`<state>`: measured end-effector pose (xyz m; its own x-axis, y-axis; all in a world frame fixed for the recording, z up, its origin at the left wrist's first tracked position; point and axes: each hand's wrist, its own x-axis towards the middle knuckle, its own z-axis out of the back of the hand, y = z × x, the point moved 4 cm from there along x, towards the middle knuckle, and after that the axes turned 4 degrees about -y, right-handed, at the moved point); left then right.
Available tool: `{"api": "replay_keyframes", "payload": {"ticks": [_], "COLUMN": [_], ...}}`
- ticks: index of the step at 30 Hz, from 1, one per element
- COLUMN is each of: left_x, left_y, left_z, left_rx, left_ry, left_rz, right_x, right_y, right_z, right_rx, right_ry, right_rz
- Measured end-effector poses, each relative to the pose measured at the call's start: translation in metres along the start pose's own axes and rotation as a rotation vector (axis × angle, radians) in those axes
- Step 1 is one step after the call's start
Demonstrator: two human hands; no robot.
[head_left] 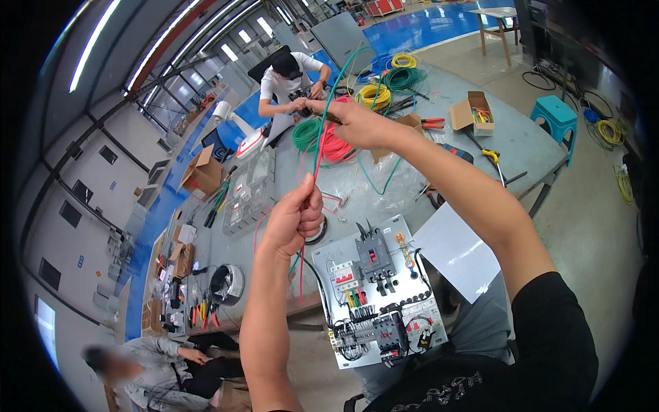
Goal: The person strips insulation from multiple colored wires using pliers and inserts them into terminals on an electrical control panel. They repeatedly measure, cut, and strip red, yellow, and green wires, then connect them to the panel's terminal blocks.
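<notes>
My left hand (pixel 296 216) is closed in a fist around a green wire (pixel 318 154) and a red wire (pixel 301 275). Their lower ends hang below the fist. Further up and to the right, my right hand (pixel 360 126) has its fingers closed at the green wire, which arches above it. The fingertips are partly hidden, so the exact grip is hard to see. Below my hands, a metal mounting plate (pixel 329 257) rests near my lap. It carries a grey circuit breaker (pixel 373 255), a smaller breaker with red levers (pixel 343 276), a contactor (pixel 389 333) and bundled black wires.
Red (pixel 338 145), green (pixel 306 135) and yellow (pixel 373 97) wire coils lie on the grey table (pixel 511 127). A white sheet (pixel 458 250) is beside the plate. A cardboard box (pixel 472 113) stands right. One person (pixel 288 79) works opposite; another (pixel 158 371) sits lower left.
</notes>
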<state>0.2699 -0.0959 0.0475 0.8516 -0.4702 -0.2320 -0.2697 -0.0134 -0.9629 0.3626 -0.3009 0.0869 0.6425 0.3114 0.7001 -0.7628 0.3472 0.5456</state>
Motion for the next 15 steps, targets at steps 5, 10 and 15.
{"api": "replay_keyframes", "payload": {"ticks": [5, 10, 15], "left_x": [0.000, -0.001, 0.000], "left_y": [-0.002, -0.001, 0.001], "left_z": [-0.005, 0.000, 0.002], "left_rx": [0.008, 0.003, 0.008], "left_ry": [0.017, 0.004, 0.013], "left_rz": [-0.023, -0.021, -0.005], "right_x": [-0.011, -0.014, -0.010], "right_y": [0.011, 0.013, 0.022], "right_z": [0.000, 0.002, 0.001], "right_rx": [0.072, 0.115, 0.035], "right_ry": [0.079, 0.097, 0.070], "right_rz": [-0.010, -0.089, 0.196]}}
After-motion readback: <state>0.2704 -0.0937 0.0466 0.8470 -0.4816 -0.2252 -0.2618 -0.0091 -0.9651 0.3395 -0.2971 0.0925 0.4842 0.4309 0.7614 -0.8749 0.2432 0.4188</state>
